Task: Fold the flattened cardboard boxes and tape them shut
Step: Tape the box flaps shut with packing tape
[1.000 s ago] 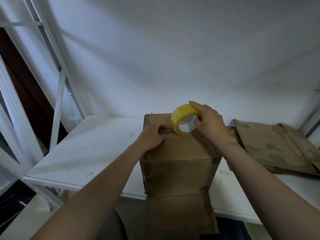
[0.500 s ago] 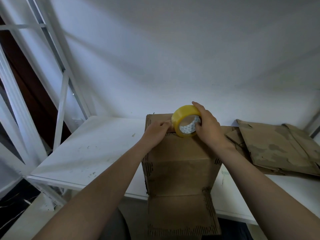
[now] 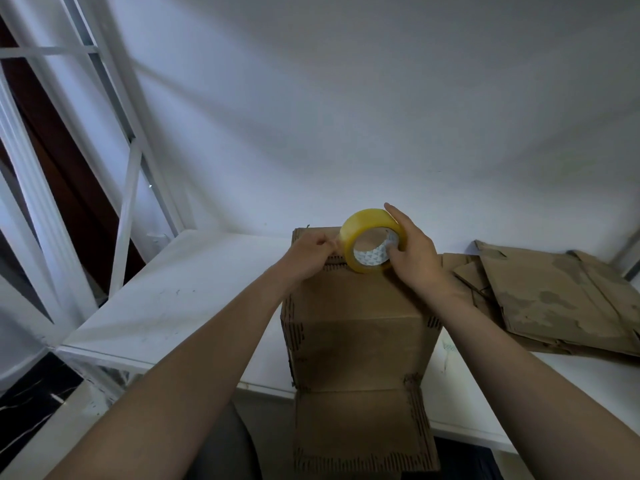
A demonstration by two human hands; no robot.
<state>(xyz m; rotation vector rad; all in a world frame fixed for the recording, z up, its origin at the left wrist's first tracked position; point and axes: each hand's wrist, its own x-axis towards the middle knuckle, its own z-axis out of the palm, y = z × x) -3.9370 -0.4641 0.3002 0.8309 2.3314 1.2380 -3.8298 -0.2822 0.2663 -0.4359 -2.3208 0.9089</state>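
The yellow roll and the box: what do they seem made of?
The roll looks like glossy, translucent yellow plastic tape on a printed white core, probably card. The box looks like matt brown corrugated cardboard: its cut edges show fluting.

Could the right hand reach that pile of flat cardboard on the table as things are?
Probably yes: the flat cardboard pile lies to the right of the right hand, with nothing between them. But that hand grips the tape roll, so it would likely need to let go first.
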